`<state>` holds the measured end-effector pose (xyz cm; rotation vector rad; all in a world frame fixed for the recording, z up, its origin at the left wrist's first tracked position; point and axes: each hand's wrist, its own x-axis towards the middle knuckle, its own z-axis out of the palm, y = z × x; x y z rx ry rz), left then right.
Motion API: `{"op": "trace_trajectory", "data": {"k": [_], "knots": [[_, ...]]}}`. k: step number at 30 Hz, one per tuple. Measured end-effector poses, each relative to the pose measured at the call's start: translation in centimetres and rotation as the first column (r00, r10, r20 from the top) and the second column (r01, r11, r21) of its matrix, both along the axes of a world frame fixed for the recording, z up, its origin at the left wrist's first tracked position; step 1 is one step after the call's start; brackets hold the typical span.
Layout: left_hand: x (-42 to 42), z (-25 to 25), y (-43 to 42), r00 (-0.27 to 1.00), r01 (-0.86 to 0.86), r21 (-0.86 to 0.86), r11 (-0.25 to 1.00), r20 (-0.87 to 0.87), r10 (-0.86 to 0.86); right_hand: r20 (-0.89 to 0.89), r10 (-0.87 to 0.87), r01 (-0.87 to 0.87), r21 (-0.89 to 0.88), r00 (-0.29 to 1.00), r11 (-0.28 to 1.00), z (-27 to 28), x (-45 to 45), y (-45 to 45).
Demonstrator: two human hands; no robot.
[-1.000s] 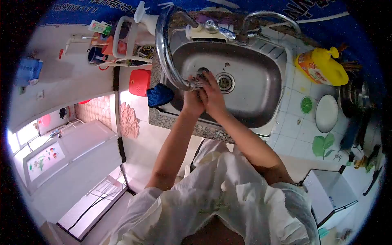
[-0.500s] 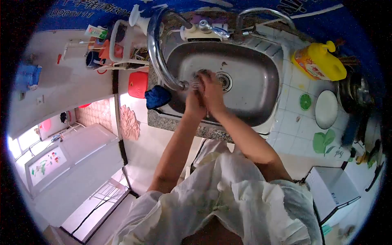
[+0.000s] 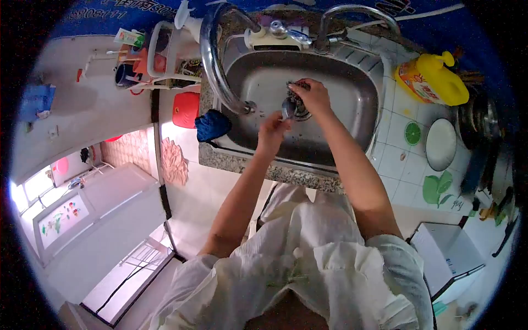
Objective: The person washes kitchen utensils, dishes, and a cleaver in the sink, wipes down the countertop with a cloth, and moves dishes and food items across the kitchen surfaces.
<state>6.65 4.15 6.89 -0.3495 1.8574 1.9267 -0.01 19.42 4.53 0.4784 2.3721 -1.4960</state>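
Note:
Over the steel sink [image 3: 352, 129], my left hand [image 3: 272, 133] is closed around the handle end of a metal spoon [image 3: 287, 108], whose bowl points up toward the drain. My right hand [image 3: 314, 98] pinches a dark, rough scouring pad [image 3: 298, 91] beside the spoon's bowl. The pad and spoon partly cover the drain. Left of my hands, the mouth of the curved chrome faucet [image 3: 220, 82] hangs over the sink, with no clear stream of water visible.
A blue cloth [image 3: 213, 126] lies on the sink's left edge, near a red container [image 3: 186, 109]. On the tiled counter at right are a yellow bottle [image 3: 432, 80] and a white round dish [image 3: 440, 144]. A second faucet [image 3: 360, 9] stands behind the sink.
My hands were together under the faucet and have moved apart. My right hand has shifted right with the pad, and the spoon now shows between my hands.

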Motion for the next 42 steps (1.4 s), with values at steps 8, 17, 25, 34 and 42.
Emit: {"op": "trace_trajectory", "data": {"k": [8,17,25,34,42], "knots": [[-0.6,-1.2,-0.8,0.949,0.103,-0.207,0.973,-0.273,-0.159,-0.365,-0.169,0.217,0.095,0.915,0.972,-1.0,0.3,-4.1],[-1.3,-1.3,-0.7,0.999,-0.027,0.087,0.996,-0.026,0.029,0.558,-0.3,0.624,-0.754,0.774,0.206,1.9,1.5,0.2],[-1.9,1.1,-0.4,0.813,-0.354,0.57,0.741,0.579,-0.057,0.083,-0.552,0.46,-0.662,0.83,0.592,-0.6,4.9,-1.6],[-2.6,1.9,-0.6,0.816,-0.169,0.258,0.951,0.578,-0.012,-0.124,0.261,-0.219,0.276,0.957,0.936,3.3,1.8,-3.1],[-2.3,1.1,0.1,0.892,-0.241,0.479,0.844,0.452,-0.002,-0.646,0.172,0.101,0.363,0.744,0.926,1.9,4.0,-2.6]]}}
